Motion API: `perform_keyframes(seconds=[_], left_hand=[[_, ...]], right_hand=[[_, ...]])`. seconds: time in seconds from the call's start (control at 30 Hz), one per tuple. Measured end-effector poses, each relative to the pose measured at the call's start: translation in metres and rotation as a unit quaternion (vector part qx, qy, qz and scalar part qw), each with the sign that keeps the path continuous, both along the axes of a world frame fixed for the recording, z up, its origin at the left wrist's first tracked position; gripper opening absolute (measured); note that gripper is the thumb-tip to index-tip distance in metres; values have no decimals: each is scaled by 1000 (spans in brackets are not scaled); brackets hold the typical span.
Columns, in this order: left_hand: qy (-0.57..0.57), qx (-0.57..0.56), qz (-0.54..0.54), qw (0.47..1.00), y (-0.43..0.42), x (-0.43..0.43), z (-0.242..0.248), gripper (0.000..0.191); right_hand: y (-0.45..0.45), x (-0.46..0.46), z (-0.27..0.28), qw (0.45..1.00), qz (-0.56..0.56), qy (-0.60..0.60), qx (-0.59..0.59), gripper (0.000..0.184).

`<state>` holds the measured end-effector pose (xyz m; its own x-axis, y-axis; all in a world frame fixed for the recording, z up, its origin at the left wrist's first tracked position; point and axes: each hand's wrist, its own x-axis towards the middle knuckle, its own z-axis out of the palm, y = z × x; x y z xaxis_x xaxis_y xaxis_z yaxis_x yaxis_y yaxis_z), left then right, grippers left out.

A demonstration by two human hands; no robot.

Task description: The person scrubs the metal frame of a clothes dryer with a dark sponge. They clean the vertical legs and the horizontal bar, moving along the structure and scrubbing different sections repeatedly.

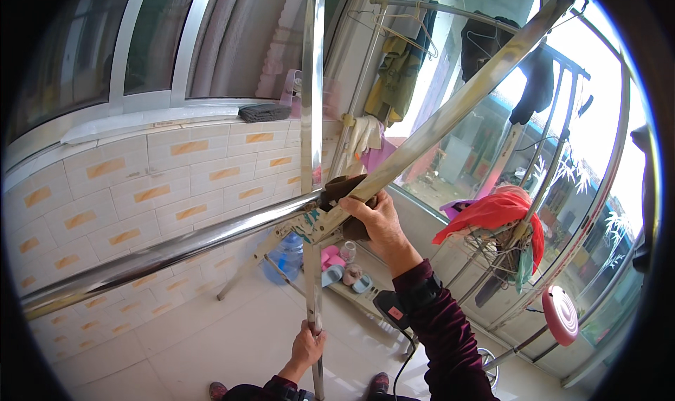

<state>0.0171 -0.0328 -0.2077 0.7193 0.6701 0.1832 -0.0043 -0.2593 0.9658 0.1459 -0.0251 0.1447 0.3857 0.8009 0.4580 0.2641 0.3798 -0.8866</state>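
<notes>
My right hand (pixel 381 224) holds a dark brown cloth (pixel 343 187) against a sloping square metal tube (pixel 448 113), with my thumb over the tube near its lower end. The cloth shows on both sides of the tube. Below, my left hand (pixel 308 344) is closed around the upright metal leg (pixel 313 285) of the same frame. A worn joint (pixel 311 224) with chipped paint and teal marks joins these pieces. From there a shiny round rail (pixel 174 248) runs out to the left. Part of my right palm is hidden behind the tube.
A tiled wall (pixel 190 179) stands on the left, with folded dark cloth (pixel 264 112) on its sill. Behind the frame are a blue water jug (pixel 285 258) and slippers (pixel 333 274). At right, a rack (pixel 564 121) bears a red cloth (pixel 490 213). A cable (pixel 408 348) hangs from my right wrist.
</notes>
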Motion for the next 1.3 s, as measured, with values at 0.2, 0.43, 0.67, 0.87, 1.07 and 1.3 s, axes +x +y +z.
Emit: perform_keyframes(seconds=[0.2,0.43,0.67,0.87,1.07,1.3], left_hand=[[2,20,13,1000,-1,1,4,36],[16,9,7,1000,2,2,6,36],[10,10,10,1000,3,9,-10,40],[17,-3,-8,1000,3,7,-9,36],[12,-1,-9,1000,1,6,-10,41],[-4,5,1,1000,-1,9,-15,39]], right_hand=[[-31,-11,65,998,-55,-18,-35,31],[-77,-21,190,990,-120,-54,43,26],[-124,-24,303,959,-246,-104,100,30],[-127,-12,318,948,-202,-77,235,31],[-95,-7,252,977,-171,-62,114,49],[-43,-16,121,996,-81,0,48,36]])
